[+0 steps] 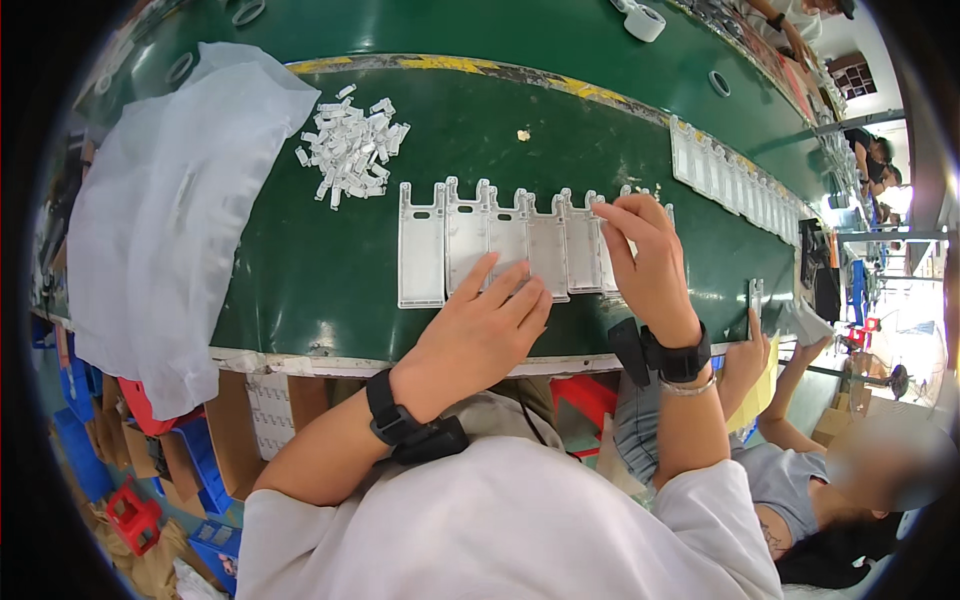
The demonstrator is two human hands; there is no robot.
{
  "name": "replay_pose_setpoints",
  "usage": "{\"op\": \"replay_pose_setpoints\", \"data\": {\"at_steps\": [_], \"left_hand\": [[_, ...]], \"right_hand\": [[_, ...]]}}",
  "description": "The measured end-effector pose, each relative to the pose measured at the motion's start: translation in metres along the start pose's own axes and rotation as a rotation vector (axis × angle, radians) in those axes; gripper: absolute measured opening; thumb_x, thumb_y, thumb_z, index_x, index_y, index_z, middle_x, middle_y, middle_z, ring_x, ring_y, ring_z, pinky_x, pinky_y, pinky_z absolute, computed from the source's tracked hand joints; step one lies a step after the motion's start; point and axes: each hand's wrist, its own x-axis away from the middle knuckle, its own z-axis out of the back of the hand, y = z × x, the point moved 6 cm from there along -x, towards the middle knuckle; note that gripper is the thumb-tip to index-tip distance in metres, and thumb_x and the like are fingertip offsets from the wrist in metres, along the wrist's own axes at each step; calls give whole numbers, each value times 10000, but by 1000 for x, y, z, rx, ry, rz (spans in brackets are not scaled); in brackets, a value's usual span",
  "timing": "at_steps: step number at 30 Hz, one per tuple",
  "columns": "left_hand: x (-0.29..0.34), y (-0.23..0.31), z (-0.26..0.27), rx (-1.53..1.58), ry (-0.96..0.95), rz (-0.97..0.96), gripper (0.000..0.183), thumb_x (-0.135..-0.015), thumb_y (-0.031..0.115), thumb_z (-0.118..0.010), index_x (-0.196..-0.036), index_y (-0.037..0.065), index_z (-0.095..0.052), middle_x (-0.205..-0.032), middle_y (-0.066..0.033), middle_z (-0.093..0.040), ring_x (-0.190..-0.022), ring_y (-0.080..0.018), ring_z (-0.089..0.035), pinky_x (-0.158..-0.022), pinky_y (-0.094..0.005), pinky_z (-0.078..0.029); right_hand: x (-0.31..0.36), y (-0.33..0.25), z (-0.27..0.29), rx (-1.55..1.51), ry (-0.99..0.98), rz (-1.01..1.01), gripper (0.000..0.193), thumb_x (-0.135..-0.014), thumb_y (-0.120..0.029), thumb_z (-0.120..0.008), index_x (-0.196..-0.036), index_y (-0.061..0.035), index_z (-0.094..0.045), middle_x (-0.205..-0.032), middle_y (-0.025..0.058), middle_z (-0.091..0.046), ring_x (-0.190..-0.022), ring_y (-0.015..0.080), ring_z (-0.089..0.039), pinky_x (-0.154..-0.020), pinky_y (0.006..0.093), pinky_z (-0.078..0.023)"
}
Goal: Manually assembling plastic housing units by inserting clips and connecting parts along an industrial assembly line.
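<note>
A row of white rectangular plastic casings (421,260) with notched far ends lies side by side on the green table in front of me. My left hand (488,322) rests with its fingers spread over the near part of the middle casings. Over the far ends of the casings at the row's right side, my right hand (645,255) is closed in a pinch. Whatever its fingertips grip is too small to make out, and this hand hides part of the casings under it. Left of the row lies a heap of small clear plastic pieces (350,148).
A translucent white bag (170,210) covers the table's left end. Yellow-black tape (440,62) crosses behind. Another row of white casings (735,180) lies at the far right. A tape roll (643,23) stands farther back. Beside me on the right, a co-worker's hand (745,358) touches a casing.
</note>
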Motion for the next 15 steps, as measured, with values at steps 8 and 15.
{"op": "replay_pose_setpoints", "data": {"at_steps": [8,15], "left_hand": [[-2,0,0,-61,-45,-18,352,-783,198,-676,-1080,24,-604,-1127,-85,-577,-1141,-258,-513,-1024,-487,-361],[2,-1,3,-65,-3,-11,334,-787,195,-670,-1078,42,-608,-1133,-81,-578,-1118,-260,-533,-1021,-488,-366]], "right_hand": [[13,5,-13,336,-110,113,304,-745,21,-584,-1023,-69,-668,-958,56,-567,-880,252,-530,-783,361,-454],[6,-3,-24,382,-161,162,322,-736,3,-547,-1034,-81,-637,-927,75,-553,-869,259,-525,-778,362,-437]]}}
